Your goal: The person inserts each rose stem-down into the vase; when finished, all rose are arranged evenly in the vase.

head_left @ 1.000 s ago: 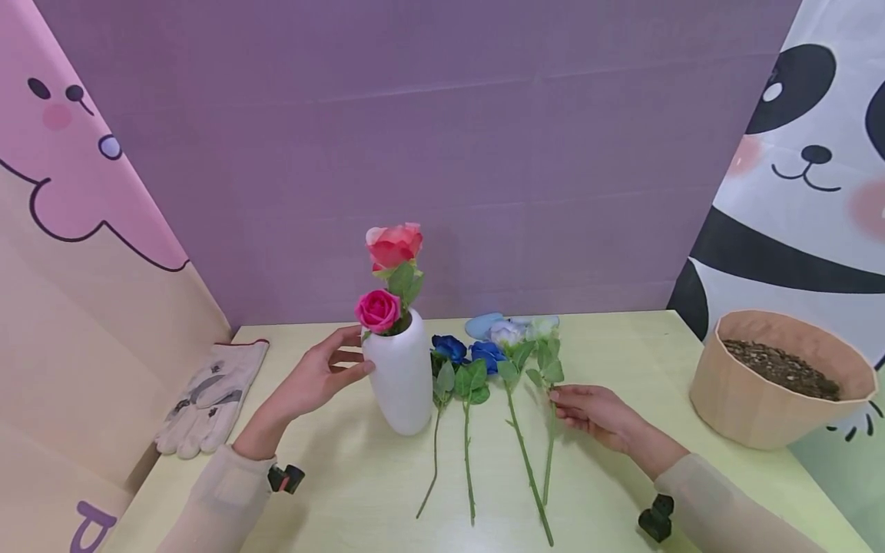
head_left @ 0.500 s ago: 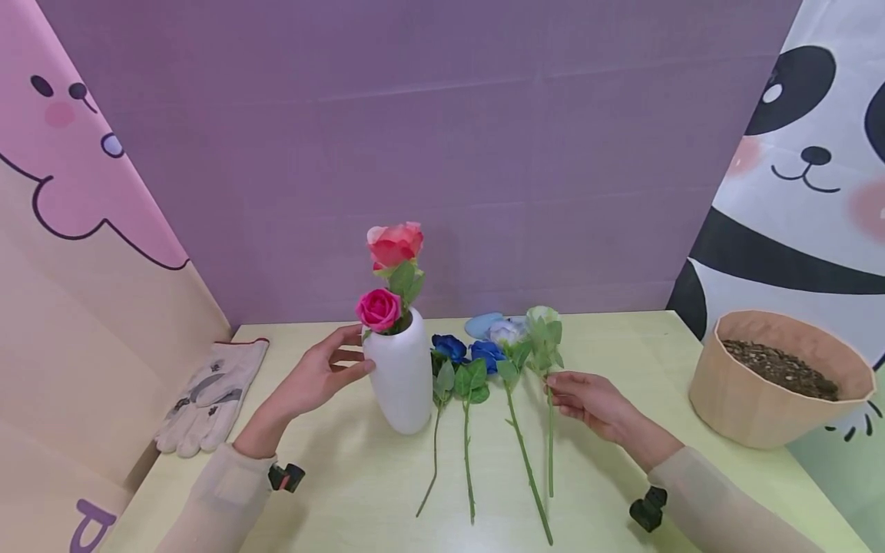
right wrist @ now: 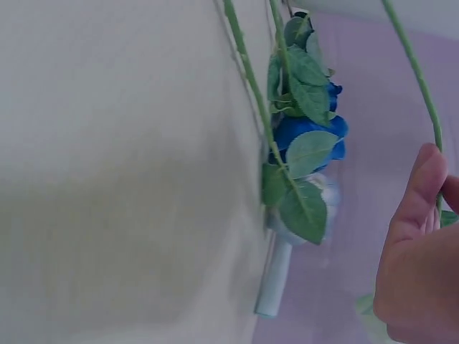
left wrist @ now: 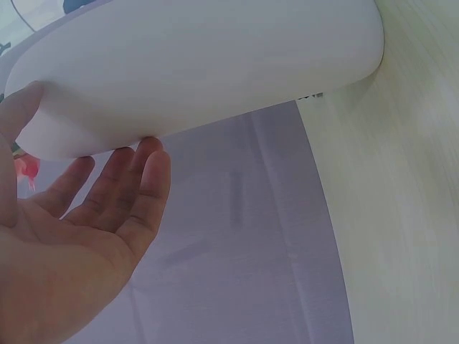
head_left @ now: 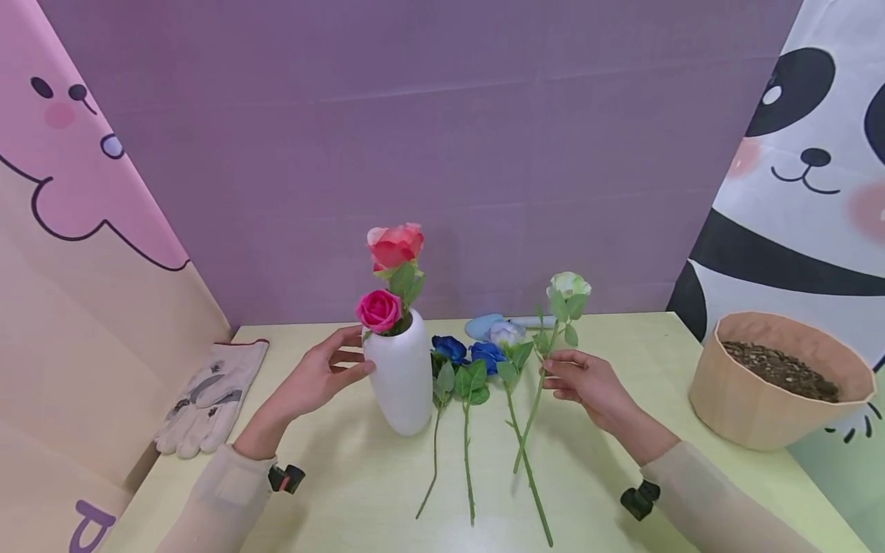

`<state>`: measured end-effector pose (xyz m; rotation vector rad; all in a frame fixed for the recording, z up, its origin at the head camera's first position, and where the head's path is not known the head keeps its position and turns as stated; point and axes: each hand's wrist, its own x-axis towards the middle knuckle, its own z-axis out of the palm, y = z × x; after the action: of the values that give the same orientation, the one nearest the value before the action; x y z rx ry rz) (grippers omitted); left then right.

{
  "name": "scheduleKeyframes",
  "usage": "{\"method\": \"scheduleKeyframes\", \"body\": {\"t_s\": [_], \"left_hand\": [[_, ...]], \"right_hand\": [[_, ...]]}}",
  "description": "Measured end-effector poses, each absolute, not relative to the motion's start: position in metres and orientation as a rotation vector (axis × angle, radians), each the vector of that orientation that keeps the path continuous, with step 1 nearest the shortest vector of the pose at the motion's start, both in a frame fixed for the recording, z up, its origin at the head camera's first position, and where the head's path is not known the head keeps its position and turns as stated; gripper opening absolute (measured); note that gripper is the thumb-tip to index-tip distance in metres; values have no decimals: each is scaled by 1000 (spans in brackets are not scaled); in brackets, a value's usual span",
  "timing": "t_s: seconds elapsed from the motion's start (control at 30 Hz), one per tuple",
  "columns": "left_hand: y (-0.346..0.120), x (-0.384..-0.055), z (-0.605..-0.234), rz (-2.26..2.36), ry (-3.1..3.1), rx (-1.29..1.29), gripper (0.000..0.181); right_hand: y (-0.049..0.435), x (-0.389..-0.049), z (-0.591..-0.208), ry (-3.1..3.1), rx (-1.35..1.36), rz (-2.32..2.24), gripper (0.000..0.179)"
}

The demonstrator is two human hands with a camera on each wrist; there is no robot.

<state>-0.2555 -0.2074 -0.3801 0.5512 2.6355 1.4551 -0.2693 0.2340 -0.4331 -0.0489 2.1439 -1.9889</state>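
My left hand (head_left: 319, 376) holds the white vase (head_left: 401, 380) near its top. The thumb lies on the front, and in the left wrist view the fingertips (left wrist: 149, 147) meet the vase's side. In the vase stand a coral rose (head_left: 396, 246) and a magenta rose (head_left: 379, 310). My right hand (head_left: 591, 388) pinches the green stem of a pale white-green rose (head_left: 569, 285), its bloom raised and the stem slanting down leftward. Between the hands lie two blue roses (head_left: 488, 355) and a pale lilac-white rose (head_left: 506, 332), stems toward me.
A light blue trowel (head_left: 484, 326) lies behind the loose flowers. Work gloves (head_left: 214, 395) rest at the table's left edge. At the right stands a tan pot (head_left: 754, 403) holding dark soil. A purple cloth (head_left: 484, 153) hangs behind the table (head_left: 359, 491).
My right hand has lifted the white-green rose up from beside the lilac-white one; its bloom has swung up and right, its stem end leftward. The left hand and vase have stayed put.
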Motion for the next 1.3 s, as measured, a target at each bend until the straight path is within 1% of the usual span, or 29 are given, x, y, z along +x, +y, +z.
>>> {"method": "scheduleKeyframes", "body": {"t_s": [0.13, 0.33, 0.57, 0.8, 1.03, 1.3], "left_hand": [[-208, -255, -381, 1459, 2631, 538, 70], [-208, -254, -381, 1462, 2630, 544, 70], [-207, -254, -382, 1471, 2627, 550, 70], [-207, -255, -382, 1478, 2627, 565, 69], [-208, -256, -382, 1465, 2637, 558, 70], [-209, -257, -382, 1465, 2632, 561, 70]], "right_hand": [[230, -271, -428, 2197, -56, -2023, 41], [222, -272, -416, 2211, -89, -2095, 43], [212, -272, -395, 2153, -81, -2206, 31], [201, -274, -377, 2142, -77, -2277, 33], [192, -277, -363, 2093, -100, -2365, 23], [181, -277, -348, 1991, -143, -2481, 24]]}}
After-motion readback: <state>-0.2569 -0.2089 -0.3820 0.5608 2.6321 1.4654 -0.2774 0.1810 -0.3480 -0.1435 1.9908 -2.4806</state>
